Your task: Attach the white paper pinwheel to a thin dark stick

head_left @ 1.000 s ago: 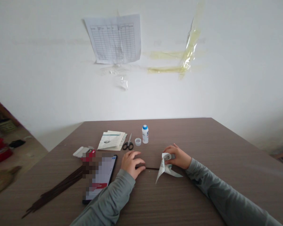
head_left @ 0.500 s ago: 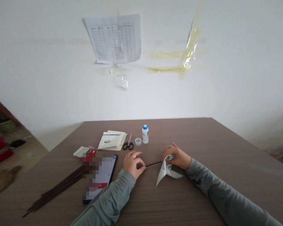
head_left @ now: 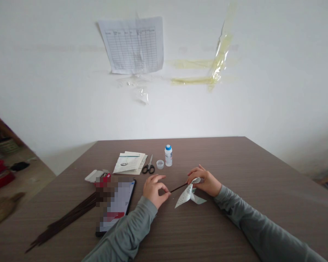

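Between thumb and forefinger, my left hand (head_left: 155, 190) pinches one end of a thin dark stick (head_left: 178, 187); its other fingers are spread. My right hand (head_left: 205, 181) is closed at the stick's other end, where a folded piece of printed pale paper (head_left: 186, 196) hangs. The paper has pointed flaps that spread below the right fingers. Those fingers hide how the paper and stick are joined. Just beyond the hands stands a white glue-like bottle (head_left: 168, 156) with a blue top, and beside it lies a clear round cap (head_left: 160, 165).
Black-handled scissors (head_left: 148, 167) lie next to folded printed papers (head_left: 129, 162). At left are a phone (head_left: 120, 203), partly blurred out, a bundle of dark sticks (head_left: 62, 223) and a small red and white box (head_left: 94, 176). A wall (head_left: 207, 112) rises behind the table (head_left: 221, 229).
The paper has turned, its lower flaps swinging left and up. The stick's right end is slightly higher, and my left hand has shifted a little to the right.
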Action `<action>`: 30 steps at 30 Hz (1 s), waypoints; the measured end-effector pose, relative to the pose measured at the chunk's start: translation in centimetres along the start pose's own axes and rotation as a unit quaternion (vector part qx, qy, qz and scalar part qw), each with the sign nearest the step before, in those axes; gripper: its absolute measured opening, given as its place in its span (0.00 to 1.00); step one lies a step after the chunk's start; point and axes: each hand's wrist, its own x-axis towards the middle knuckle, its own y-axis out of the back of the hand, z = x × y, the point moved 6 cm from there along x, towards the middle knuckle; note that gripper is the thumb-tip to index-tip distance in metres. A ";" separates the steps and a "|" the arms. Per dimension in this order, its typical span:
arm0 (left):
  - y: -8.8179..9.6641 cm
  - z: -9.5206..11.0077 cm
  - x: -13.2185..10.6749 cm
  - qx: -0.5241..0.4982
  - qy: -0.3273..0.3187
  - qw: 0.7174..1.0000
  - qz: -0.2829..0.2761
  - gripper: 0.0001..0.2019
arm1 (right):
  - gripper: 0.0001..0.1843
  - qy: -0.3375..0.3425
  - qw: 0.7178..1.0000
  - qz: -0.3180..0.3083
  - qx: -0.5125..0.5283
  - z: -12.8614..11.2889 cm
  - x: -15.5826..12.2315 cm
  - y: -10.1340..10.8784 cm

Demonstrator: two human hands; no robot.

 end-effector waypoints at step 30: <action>-0.3 -0.5 0.0 -0.001 -0.004 1.000 -0.011 0.11 | 0.06 -0.018 1.000 0.013 0.015 -0.2 0.2 0.1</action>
